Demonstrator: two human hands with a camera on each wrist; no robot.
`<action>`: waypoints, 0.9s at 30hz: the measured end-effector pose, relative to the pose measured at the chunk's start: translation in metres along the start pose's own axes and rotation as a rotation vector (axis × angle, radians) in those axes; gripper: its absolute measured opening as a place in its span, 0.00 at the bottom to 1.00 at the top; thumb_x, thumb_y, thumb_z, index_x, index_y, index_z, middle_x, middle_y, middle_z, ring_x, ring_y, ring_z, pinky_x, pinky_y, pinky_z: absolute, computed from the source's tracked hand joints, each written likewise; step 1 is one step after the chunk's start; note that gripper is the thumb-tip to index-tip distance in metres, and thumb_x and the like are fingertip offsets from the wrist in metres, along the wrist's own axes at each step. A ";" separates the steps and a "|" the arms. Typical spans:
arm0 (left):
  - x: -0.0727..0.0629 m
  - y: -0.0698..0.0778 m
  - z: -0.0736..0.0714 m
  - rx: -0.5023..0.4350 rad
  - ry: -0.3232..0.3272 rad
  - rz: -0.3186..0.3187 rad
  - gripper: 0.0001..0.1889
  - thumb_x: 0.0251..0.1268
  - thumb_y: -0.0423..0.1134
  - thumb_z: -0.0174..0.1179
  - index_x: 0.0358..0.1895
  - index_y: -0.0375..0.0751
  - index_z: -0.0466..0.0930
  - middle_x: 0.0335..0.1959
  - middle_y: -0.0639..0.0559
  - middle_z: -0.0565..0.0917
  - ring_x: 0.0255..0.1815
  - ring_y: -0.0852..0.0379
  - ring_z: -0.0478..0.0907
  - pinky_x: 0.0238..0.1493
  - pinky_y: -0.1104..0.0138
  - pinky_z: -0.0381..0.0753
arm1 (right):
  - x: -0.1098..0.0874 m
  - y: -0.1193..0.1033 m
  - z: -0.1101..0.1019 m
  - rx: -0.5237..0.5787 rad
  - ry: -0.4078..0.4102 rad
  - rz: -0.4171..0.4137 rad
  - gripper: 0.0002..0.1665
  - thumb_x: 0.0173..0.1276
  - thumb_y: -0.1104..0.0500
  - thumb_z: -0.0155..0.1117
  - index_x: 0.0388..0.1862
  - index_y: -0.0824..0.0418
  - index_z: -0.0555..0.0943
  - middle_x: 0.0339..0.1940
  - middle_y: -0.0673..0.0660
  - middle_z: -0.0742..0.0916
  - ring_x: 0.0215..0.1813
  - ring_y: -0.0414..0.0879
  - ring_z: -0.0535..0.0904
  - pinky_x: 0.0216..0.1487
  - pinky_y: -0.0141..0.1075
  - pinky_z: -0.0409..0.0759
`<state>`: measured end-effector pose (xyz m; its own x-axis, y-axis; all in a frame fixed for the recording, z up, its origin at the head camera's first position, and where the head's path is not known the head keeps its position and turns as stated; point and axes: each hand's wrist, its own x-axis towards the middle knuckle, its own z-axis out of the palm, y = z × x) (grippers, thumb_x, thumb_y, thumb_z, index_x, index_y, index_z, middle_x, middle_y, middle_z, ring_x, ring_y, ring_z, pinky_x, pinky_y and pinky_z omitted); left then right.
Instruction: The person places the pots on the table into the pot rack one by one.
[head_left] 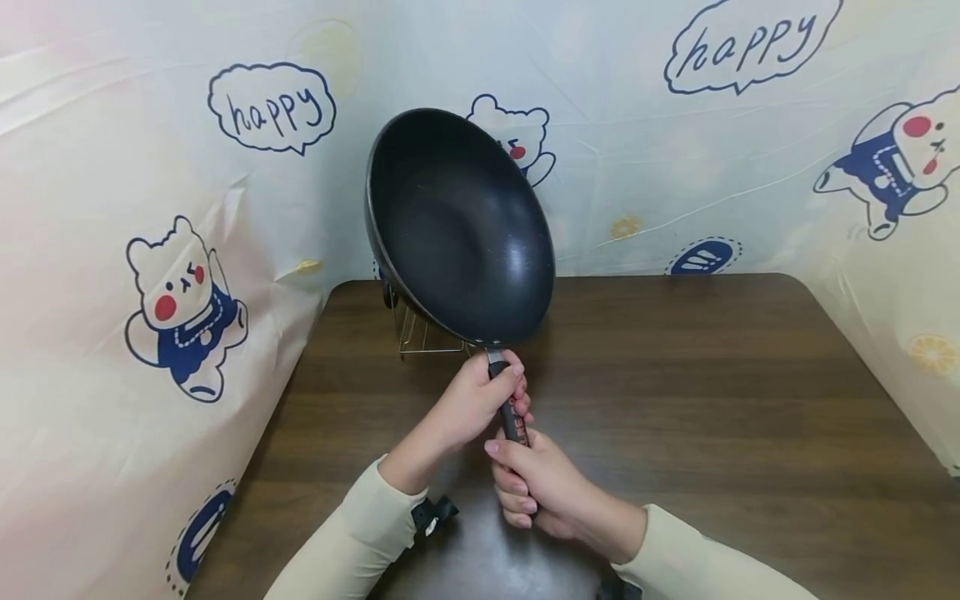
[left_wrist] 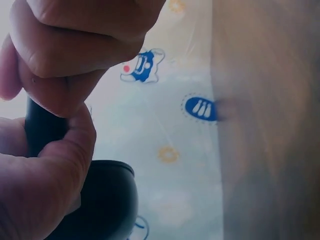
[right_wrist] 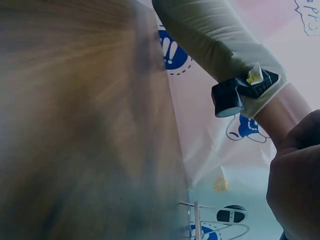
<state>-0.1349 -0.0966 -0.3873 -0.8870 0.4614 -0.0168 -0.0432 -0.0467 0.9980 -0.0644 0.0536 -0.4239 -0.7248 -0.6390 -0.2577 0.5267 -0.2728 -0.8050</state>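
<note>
A deep black wok is held up over the table, its dark inside turned toward the head camera. My left hand grips the handle close to the pan, and the thumb lies along its top. Lower down, my right hand wraps its fingers round the handle's end. In the left wrist view, curled fingers hold the dark handle, with the wok's side below. The right wrist view has part of a hand at its right edge.
Behind the wok, a metal wire rack stands on the brown wooden table, partly hidden. Something black shows beside it at the left. A printed cloth hangs round the table's back and sides. A small black camera is strapped to the left sleeve.
</note>
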 end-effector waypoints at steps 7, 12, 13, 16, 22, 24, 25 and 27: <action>-0.006 0.016 -0.015 0.142 0.092 0.020 0.04 0.85 0.32 0.51 0.47 0.34 0.72 0.26 0.51 0.81 0.26 0.57 0.86 0.38 0.63 0.92 | 0.020 -0.004 0.007 0.010 -0.130 -0.040 0.24 0.86 0.55 0.53 0.23 0.51 0.64 0.11 0.40 0.68 0.10 0.31 0.63 0.14 0.26 0.65; -0.011 0.024 -0.023 0.210 0.149 0.041 0.04 0.84 0.31 0.51 0.47 0.33 0.71 0.26 0.51 0.81 0.24 0.56 0.85 0.35 0.64 0.90 | 0.033 -0.005 0.011 0.014 -0.207 -0.063 0.25 0.85 0.57 0.51 0.22 0.51 0.64 0.11 0.39 0.68 0.10 0.31 0.63 0.14 0.26 0.65; -0.012 0.025 -0.024 0.220 0.161 0.046 0.04 0.84 0.32 0.51 0.48 0.32 0.71 0.26 0.51 0.81 0.24 0.55 0.85 0.34 0.64 0.90 | 0.036 -0.006 0.012 0.015 -0.219 -0.067 0.25 0.85 0.57 0.51 0.21 0.51 0.64 0.11 0.39 0.68 0.10 0.31 0.62 0.14 0.26 0.65; -0.013 0.028 -0.030 0.274 0.202 0.062 0.04 0.83 0.32 0.52 0.47 0.33 0.72 0.25 0.50 0.82 0.23 0.55 0.85 0.34 0.65 0.89 | 0.043 -0.006 0.015 0.026 -0.258 -0.066 0.26 0.84 0.56 0.52 0.20 0.51 0.64 0.10 0.39 0.68 0.09 0.30 0.63 0.13 0.26 0.65; -0.017 0.032 -0.040 0.375 0.236 0.067 0.06 0.85 0.35 0.52 0.48 0.34 0.73 0.25 0.46 0.84 0.24 0.52 0.88 0.34 0.63 0.90 | 0.057 -0.005 0.017 0.071 -0.382 -0.096 0.26 0.84 0.59 0.48 0.19 0.50 0.65 0.10 0.38 0.68 0.10 0.30 0.64 0.13 0.25 0.65; -0.018 0.032 -0.042 0.387 0.242 0.060 0.06 0.85 0.35 0.52 0.48 0.34 0.72 0.25 0.45 0.85 0.24 0.52 0.88 0.34 0.63 0.91 | 0.061 -0.004 0.017 0.091 -0.427 -0.108 0.27 0.84 0.60 0.46 0.18 0.50 0.65 0.10 0.38 0.68 0.10 0.29 0.64 0.13 0.24 0.64; -0.019 0.033 -0.043 0.396 0.247 0.054 0.06 0.85 0.36 0.52 0.49 0.34 0.72 0.26 0.45 0.85 0.24 0.52 0.89 0.34 0.63 0.91 | 0.063 -0.003 0.017 0.102 -0.449 -0.109 0.28 0.84 0.60 0.46 0.17 0.50 0.65 0.10 0.38 0.67 0.10 0.29 0.63 0.13 0.24 0.63; -0.020 0.033 -0.044 0.409 0.256 0.035 0.07 0.86 0.36 0.52 0.50 0.34 0.72 0.26 0.44 0.85 0.25 0.52 0.89 0.35 0.63 0.91 | 0.066 -0.002 0.018 0.118 -0.482 -0.107 0.28 0.84 0.60 0.44 0.16 0.50 0.64 0.10 0.38 0.67 0.10 0.29 0.63 0.13 0.24 0.62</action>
<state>-0.1387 -0.1464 -0.3564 -0.9715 0.2309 0.0539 0.1275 0.3172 0.9398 -0.1058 -0.0011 -0.4294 -0.5046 -0.8548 0.1211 0.5275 -0.4163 -0.7406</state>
